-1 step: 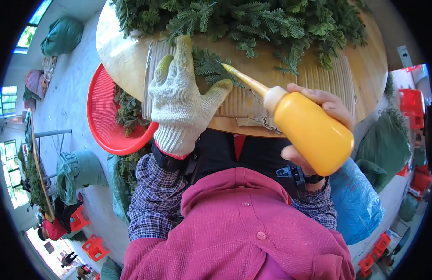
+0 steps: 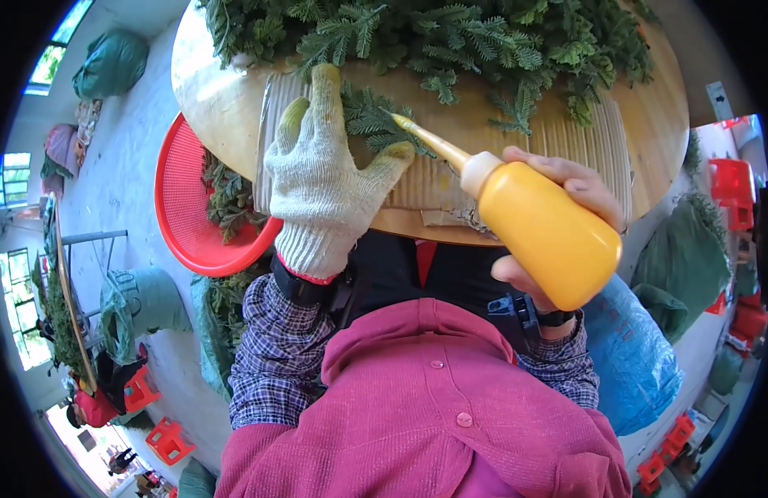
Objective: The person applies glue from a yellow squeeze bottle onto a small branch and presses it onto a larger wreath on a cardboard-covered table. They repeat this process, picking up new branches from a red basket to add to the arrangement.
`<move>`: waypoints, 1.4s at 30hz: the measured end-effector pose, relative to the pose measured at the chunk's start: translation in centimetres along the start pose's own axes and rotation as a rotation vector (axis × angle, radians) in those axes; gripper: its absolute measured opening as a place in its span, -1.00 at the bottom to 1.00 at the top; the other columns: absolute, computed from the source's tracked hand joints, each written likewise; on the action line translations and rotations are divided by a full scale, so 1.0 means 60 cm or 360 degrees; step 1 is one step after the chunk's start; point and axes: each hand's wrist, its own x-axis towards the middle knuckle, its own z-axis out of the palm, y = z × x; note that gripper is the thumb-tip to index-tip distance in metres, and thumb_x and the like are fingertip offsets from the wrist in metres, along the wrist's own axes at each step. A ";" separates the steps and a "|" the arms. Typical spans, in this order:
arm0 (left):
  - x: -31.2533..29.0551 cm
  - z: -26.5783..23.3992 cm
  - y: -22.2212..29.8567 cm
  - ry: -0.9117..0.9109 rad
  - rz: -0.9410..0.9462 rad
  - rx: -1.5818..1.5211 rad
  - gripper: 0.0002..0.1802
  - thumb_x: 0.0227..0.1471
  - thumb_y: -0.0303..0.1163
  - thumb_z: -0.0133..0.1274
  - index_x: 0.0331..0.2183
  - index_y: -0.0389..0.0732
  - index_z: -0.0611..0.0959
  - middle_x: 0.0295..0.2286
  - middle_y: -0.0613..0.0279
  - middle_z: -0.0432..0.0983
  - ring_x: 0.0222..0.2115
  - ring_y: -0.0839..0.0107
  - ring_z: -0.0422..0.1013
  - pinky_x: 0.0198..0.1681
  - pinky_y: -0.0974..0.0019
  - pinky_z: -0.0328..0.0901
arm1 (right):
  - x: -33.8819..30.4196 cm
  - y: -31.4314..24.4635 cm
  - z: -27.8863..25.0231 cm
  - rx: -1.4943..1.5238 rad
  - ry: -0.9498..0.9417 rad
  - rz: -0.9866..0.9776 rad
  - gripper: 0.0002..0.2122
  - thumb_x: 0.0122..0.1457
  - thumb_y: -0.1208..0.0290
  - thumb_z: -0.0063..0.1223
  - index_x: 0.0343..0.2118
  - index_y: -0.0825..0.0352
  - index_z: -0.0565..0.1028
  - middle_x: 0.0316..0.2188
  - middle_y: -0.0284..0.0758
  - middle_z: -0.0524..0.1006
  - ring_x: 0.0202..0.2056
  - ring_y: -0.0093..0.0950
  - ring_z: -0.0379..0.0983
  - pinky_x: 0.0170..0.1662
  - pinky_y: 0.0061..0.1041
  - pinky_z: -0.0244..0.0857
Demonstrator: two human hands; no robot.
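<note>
One red plastic mesh basket (image 2: 175, 199) at frame left, then a white-knit-gloved left hand (image 2: 317, 178), fingers splayed pretty wide; upper centre's got a green needled sprig (image 2: 370, 120) on brown corrugated cardboard (image 2: 475, 124), then a chubby yellow plastic squeeze bottle (image 2: 550, 236), gripped by the bare right hand (image 2: 590, 189).

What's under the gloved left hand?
Ridged cardboard shows around the left hand, and a green sprig shows between its fingers and thumb. Whatever lies directly beneath the hand is covered.

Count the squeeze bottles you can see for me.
1: the yellow bottle, in your right hand, its nozzle pointing at the sprig beside your gloved left hand. Others could be hidden under the branches.
</note>
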 end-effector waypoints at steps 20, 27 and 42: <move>0.000 0.007 -0.002 0.0132 -0.0044 -0.0194 0.28 -0.37 -0.09 0.50 0.26 -0.49 0.22 -0.19 -0.16 0.54 -0.24 -0.09 0.52 -0.15 0.03 0.42 | 0.005 0.045 0.046 -0.0245 -0.0118 0.0091 -0.21 -0.10 0.18 0.54 0.11 0.29 0.23 0.03 0.00 0.44 0.07 -0.01 0.47 0.14 -0.06 0.39; 0.002 0.003 0.000 0.0091 -0.0043 -0.0176 0.27 -0.37 -0.09 0.50 0.25 -0.52 0.22 -0.20 -0.20 0.53 -0.24 -0.10 0.52 -0.15 0.02 0.42 | 0.006 0.048 0.050 -0.0208 -0.0120 0.0084 -0.22 -0.09 0.20 0.54 0.12 0.30 0.23 0.02 0.02 0.44 0.07 -0.02 0.47 0.13 -0.08 0.41; 0.002 0.003 0.001 0.0056 -0.0070 -0.0186 0.25 -0.39 -0.10 0.51 0.23 -0.52 0.25 -0.19 -0.23 0.54 -0.22 -0.13 0.52 -0.14 0.03 0.43 | 0.017 0.048 0.063 -0.0085 -0.0021 0.0066 -0.32 -0.18 0.39 0.59 0.02 0.33 0.40 -0.07 -0.11 0.51 -0.01 -0.16 0.52 0.11 -0.14 0.46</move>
